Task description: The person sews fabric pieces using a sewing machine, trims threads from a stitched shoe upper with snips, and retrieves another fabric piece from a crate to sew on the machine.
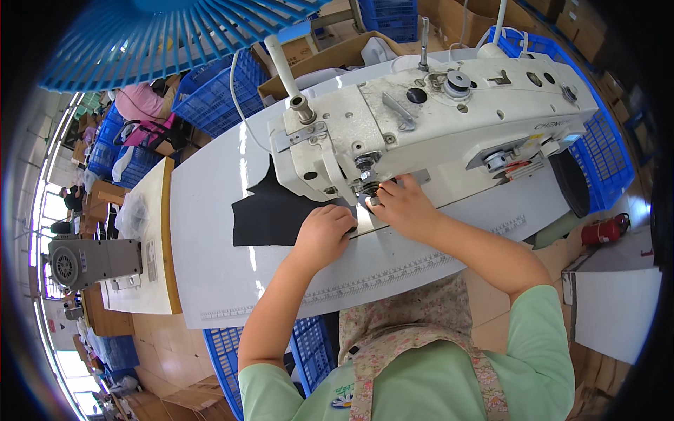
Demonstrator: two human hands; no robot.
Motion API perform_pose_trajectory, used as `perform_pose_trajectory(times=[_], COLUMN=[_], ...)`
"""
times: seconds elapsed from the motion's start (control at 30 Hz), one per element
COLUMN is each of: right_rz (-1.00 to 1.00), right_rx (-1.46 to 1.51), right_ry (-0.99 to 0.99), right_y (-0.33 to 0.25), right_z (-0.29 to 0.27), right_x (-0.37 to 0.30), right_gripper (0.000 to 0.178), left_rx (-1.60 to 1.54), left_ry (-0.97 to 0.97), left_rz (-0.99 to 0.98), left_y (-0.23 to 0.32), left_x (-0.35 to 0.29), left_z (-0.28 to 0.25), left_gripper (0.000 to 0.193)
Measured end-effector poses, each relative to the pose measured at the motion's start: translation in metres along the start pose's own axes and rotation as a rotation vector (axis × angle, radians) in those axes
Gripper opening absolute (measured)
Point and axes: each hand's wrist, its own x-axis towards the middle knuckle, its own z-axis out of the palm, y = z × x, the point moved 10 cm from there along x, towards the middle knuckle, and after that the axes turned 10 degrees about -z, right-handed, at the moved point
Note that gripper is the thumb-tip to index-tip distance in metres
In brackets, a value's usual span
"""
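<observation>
A white industrial sewing machine spans the pale table, its needle and presser foot area low at the left end. Black fabric lies flat left of the needle, with a pointed upper corner. My left hand rests at the fabric's right end, its bent fingers closed on the edge just below the needle area. My right hand is right beside the presser foot, fingers curled inward and closed. What its fingertips hold is hidden by the hand and the machine parts.
A printed ruler strip runs along the table's near edge. Blue crates stand right of and behind the table. A blue fan guard hangs at upper left. Left are a second table with a grey motor unit. A fire extinguisher stands right.
</observation>
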Motion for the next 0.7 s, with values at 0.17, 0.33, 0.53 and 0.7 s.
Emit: perform_pose_trajectory(times=[0.17,0.33,0.53,0.7], right_rz=[0.033,0.031,-0.013,-0.083], right_rx=[-0.022,-0.067,0.098,0.330], right_ry=[-0.052,-0.105,-0.074,-0.024], right_y=[-0.002,-0.006,0.007,0.014], right_z=[0.007,0.009,0.012,0.011], right_x=[0.005,0.005,-0.014,-0.019], right_gripper=[0.008,0.010,0.017,0.011], left_rx=[0.056,0.071,-0.156,-0.169], left_ry=[-0.007,-0.091,-0.122,-0.151], left_rz=[-0.005,-0.010,-0.030,0.062], left_y=[0.002,0.003,-0.013,-0.008], left_x=[0.003,0.000,-0.001,0.001], left_z=[0.001,0.000,-0.006,-0.006], left_gripper=[0.027,0.035,0.034,0.024])
